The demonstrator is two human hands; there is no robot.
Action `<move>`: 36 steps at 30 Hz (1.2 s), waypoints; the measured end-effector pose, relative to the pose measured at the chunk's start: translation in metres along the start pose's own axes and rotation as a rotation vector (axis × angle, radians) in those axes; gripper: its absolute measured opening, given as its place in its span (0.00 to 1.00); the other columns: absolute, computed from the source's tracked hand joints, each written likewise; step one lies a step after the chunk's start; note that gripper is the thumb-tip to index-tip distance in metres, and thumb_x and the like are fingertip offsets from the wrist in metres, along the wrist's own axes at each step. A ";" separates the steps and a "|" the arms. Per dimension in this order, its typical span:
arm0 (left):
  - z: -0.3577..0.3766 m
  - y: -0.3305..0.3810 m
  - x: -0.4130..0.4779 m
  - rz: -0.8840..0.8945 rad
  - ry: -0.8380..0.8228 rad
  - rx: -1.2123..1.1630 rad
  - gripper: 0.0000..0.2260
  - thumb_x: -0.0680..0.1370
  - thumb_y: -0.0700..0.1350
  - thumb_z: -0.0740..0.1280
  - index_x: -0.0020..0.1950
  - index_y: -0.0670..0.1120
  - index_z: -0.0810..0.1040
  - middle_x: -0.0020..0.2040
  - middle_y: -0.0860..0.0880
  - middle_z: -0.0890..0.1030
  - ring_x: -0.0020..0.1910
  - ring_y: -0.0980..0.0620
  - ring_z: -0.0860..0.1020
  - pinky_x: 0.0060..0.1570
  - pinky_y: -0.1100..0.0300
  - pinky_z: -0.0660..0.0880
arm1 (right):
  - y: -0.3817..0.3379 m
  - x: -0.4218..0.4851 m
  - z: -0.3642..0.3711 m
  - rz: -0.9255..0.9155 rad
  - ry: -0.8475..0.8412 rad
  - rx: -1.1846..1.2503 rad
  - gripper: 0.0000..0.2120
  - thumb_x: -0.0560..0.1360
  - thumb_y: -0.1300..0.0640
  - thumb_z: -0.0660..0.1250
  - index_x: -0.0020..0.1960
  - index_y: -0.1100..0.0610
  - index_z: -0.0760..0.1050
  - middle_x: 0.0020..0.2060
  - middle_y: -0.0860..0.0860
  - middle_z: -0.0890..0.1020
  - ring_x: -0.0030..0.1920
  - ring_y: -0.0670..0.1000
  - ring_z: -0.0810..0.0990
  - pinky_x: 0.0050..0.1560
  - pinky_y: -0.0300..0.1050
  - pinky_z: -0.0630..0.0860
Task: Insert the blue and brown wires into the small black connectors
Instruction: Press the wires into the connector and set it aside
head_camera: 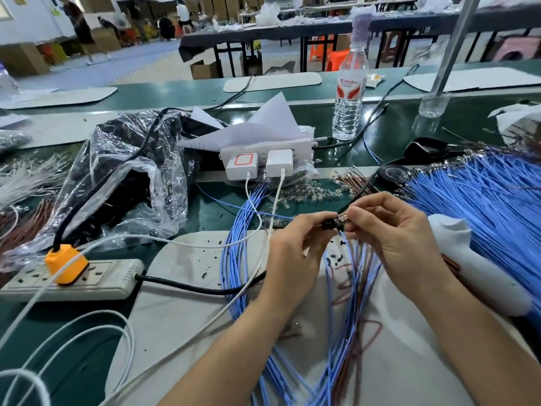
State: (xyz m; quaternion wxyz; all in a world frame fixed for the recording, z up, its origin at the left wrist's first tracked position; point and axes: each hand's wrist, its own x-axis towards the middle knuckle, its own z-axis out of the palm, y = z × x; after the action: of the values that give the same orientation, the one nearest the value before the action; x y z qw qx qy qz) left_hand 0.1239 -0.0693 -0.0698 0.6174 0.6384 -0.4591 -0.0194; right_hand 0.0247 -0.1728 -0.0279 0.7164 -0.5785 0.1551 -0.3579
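My left hand pinches a small black connector above the white mat. My right hand pinches the metal-tipped end of a wire right against the connector; the wire's colour is hidden by my fingers. A bundle of blue and brown wires hangs down from under both hands over the mat. Loose blue wires lie left of my left hand. A big fan of blue wires spreads at the right. Loose brown wires with metal tips lie behind my hands.
A grey power strip with an orange plug lies at the left, white cables crossing the mat. A white charger block, a plastic bag, a water bottle, a black tape roll and a white handheld tool surround the mat.
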 end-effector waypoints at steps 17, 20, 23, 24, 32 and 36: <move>-0.004 0.002 0.000 0.110 0.033 0.231 0.08 0.74 0.40 0.71 0.53 0.42 0.82 0.41 0.52 0.78 0.37 0.64 0.72 0.42 0.70 0.70 | 0.004 -0.006 0.001 -0.264 -0.035 -0.589 0.10 0.70 0.66 0.74 0.40 0.52 0.79 0.37 0.46 0.83 0.36 0.44 0.82 0.41 0.33 0.78; -0.002 0.002 0.000 0.173 0.035 0.356 0.08 0.73 0.42 0.71 0.50 0.41 0.83 0.39 0.48 0.80 0.38 0.53 0.72 0.42 0.59 0.71 | 0.001 -0.002 -0.003 -0.144 -0.052 -0.513 0.08 0.69 0.67 0.74 0.39 0.55 0.80 0.33 0.52 0.84 0.32 0.48 0.82 0.39 0.38 0.80; -0.002 0.001 0.000 0.198 0.032 0.380 0.08 0.73 0.44 0.71 0.48 0.41 0.83 0.39 0.48 0.81 0.39 0.48 0.74 0.42 0.52 0.73 | -0.002 -0.001 -0.005 -0.064 -0.069 -0.403 0.05 0.69 0.69 0.73 0.40 0.61 0.80 0.31 0.55 0.83 0.30 0.49 0.82 0.37 0.38 0.80; -0.003 0.002 0.000 0.197 0.024 0.371 0.08 0.73 0.45 0.70 0.48 0.42 0.83 0.40 0.49 0.81 0.39 0.48 0.74 0.42 0.51 0.73 | -0.002 -0.001 -0.005 -0.035 -0.073 -0.346 0.04 0.68 0.69 0.72 0.39 0.62 0.80 0.30 0.55 0.83 0.30 0.49 0.82 0.36 0.38 0.80; -0.002 0.005 -0.002 0.074 0.022 0.234 0.08 0.74 0.45 0.69 0.49 0.42 0.82 0.39 0.51 0.84 0.41 0.57 0.76 0.47 0.51 0.75 | 0.002 -0.004 0.000 0.091 -0.036 -0.021 0.11 0.64 0.60 0.71 0.39 0.67 0.76 0.29 0.56 0.81 0.30 0.51 0.81 0.35 0.38 0.79; -0.003 0.008 0.000 0.045 -0.026 0.187 0.08 0.74 0.45 0.68 0.49 0.42 0.81 0.37 0.52 0.83 0.38 0.57 0.79 0.46 0.54 0.75 | 0.003 -0.001 0.000 0.162 -0.018 0.066 0.10 0.63 0.61 0.70 0.40 0.67 0.76 0.28 0.55 0.80 0.29 0.49 0.80 0.33 0.36 0.78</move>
State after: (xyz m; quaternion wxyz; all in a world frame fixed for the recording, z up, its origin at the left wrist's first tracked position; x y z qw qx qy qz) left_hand 0.1214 -0.0653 -0.0631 0.5494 0.6824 -0.4813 0.0291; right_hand 0.0244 -0.1717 -0.0308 0.7630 -0.5432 0.1831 -0.2986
